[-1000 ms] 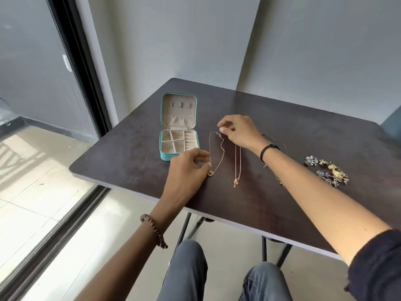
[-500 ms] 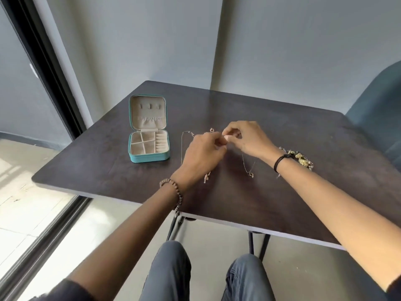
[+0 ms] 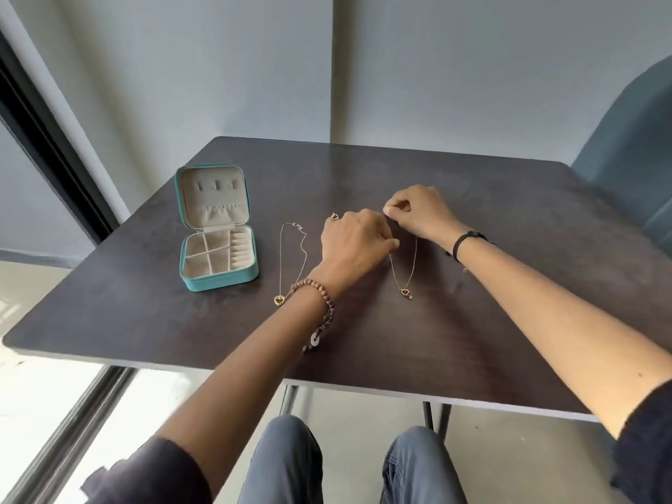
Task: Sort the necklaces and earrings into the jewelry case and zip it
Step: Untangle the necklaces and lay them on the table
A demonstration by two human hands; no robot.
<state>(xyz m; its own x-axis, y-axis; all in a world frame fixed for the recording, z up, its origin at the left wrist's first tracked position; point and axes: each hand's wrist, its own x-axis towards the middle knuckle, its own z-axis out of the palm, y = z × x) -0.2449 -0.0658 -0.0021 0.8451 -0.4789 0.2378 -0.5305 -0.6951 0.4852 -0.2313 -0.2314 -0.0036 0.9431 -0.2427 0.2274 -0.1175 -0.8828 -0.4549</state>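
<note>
The case (image 3: 218,245) can be reached from above or from the near side; its upright lid (image 3: 212,198) walls off the far side. A bare strip of bench (image 3: 269,274) runs between the case and the heart necklace (image 3: 279,300). The left hand (image 3: 354,241) and right hand (image 3: 418,212) meet mid-bench, pinching the second necklace (image 3: 406,293), and both forearms bar the way across. The left wrist overhangs the heart necklace's near end. Beyond the right forearm the bench is bare up to the chair (image 3: 629,158).
</note>
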